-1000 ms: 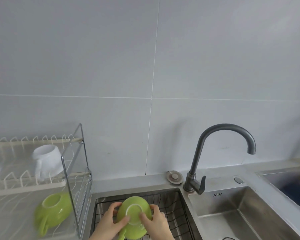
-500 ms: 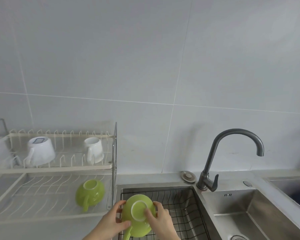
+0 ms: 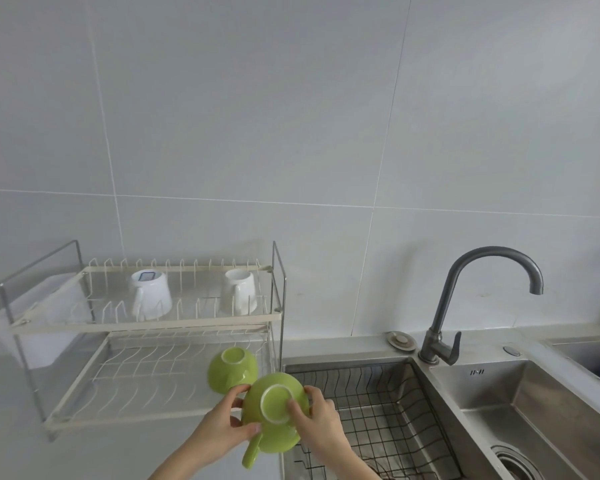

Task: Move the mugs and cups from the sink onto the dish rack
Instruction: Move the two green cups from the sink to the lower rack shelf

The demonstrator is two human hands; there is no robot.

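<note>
Dish rack (image 3: 160, 325): two white mugs (image 3: 151, 297) inverted on upper tier, one green cup (image 3: 232, 374) inverted at lower tier's right edge. Left hand (image 3: 222, 427) and right hand (image 3: 317, 422) both grip another green cup (image 3: 274, 412), inverted, over sink's (image 3: 413, 410) left edge. Placement pending; visible sink basket holds nothing.

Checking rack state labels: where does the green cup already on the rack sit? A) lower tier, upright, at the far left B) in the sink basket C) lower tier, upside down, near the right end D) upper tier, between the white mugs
C: the racked green cup lies foot-up on the lower tier of the dish rack, at its right end, below the two white mugs.
</note>
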